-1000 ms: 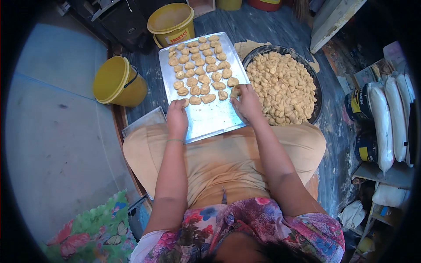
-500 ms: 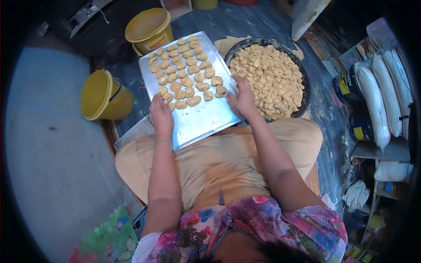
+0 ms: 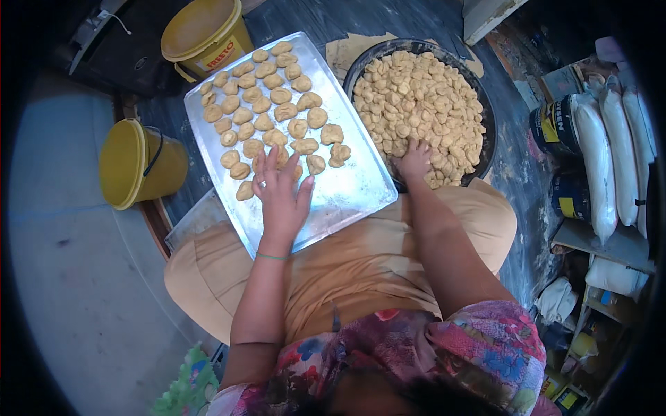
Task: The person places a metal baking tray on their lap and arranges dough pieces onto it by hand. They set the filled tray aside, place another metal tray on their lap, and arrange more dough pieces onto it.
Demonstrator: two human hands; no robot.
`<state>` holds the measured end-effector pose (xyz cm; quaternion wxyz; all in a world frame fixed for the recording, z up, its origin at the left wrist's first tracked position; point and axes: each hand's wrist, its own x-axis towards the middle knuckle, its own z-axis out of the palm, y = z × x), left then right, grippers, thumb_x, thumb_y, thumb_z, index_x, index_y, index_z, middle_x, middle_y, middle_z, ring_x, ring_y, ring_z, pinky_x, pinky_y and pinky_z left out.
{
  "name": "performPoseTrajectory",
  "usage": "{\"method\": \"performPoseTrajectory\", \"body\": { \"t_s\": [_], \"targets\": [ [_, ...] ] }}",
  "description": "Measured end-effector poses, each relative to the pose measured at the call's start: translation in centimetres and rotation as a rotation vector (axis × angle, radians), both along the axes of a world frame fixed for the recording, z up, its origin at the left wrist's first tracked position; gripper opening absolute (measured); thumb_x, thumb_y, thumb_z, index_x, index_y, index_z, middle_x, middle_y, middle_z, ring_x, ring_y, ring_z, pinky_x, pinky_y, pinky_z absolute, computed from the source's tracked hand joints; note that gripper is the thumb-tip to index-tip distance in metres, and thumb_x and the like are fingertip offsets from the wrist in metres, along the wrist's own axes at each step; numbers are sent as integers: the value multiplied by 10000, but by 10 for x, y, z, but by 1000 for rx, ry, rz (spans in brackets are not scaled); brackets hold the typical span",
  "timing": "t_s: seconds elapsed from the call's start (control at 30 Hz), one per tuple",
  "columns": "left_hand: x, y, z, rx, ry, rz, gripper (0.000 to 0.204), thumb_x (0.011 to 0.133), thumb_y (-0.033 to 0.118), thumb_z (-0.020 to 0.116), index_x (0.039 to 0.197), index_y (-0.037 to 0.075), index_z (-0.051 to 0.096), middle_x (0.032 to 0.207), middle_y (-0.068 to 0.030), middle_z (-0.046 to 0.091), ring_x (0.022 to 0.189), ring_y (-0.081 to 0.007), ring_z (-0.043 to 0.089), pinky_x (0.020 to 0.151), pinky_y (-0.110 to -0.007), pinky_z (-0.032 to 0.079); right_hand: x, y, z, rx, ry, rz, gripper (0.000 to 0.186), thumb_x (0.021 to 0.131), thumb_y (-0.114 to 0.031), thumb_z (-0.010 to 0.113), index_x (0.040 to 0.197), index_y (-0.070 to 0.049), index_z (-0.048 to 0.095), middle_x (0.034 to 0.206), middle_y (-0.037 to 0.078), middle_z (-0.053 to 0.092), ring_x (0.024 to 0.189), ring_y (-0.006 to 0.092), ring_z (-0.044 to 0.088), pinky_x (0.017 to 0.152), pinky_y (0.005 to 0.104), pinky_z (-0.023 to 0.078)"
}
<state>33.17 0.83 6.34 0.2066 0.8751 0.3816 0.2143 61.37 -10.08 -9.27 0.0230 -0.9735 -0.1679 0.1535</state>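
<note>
A silver metal tray [image 3: 347, 201] rests tilted across my lap. Uneven rows of tan, dough-like lumps [image 3: 285, 111] lie over its far part. My left hand [image 3: 281, 194] is above the tray's near part, fingers spread, their tips over the nearest lumps. On my right stands a round black tub [image 3: 488, 132], heaped with many more lumps [image 3: 423, 104] of the same kind. My right hand [image 3: 414, 163] reaches into the near left side of this heap. Its fingers bend down among the lumps, and their tips are partly hidden, so I cannot see whether any lump is gripped.
Two yellow buckets stand left of the tray: an open one [image 3: 163, 163] and a lidded one [image 3: 208, 52] farther back. To the right, long white filled bags [image 3: 596, 166] stand beside dark cans [image 3: 555, 128]. A flattened cardboard piece [image 3: 347, 52] shows under the tub.
My right hand has moved from the tray's right edge into the heap in the tub. My left hand has left the tray's left edge and come over it. The tray appears shifted left.
</note>
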Motion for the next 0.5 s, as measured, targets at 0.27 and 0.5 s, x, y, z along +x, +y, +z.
{"method": "performPoseTrajectory", "body": {
  "t_s": [0.27,0.5],
  "targets": [
    [20,0,8,-65,-11,-70,438,862,320,629,1243,113,567,1467,-153,298,1382,-369,209,1054,-541,150,135,-14,-5,632,-257,-171,542,682,-220,691,1186,-70,555,1187,227,503,1032,400,546,900,437,451],
    [30,-1,3,-33,35,-176,408,842,279,653,1218,135,585,1430,-131,345,1369,-349,256,1021,-516,227,204,51,8,517,491,-100,746,713,-308,765,1353,-151,416,1187,212,531,1135,329,522,891,497,461]
  ]
}}
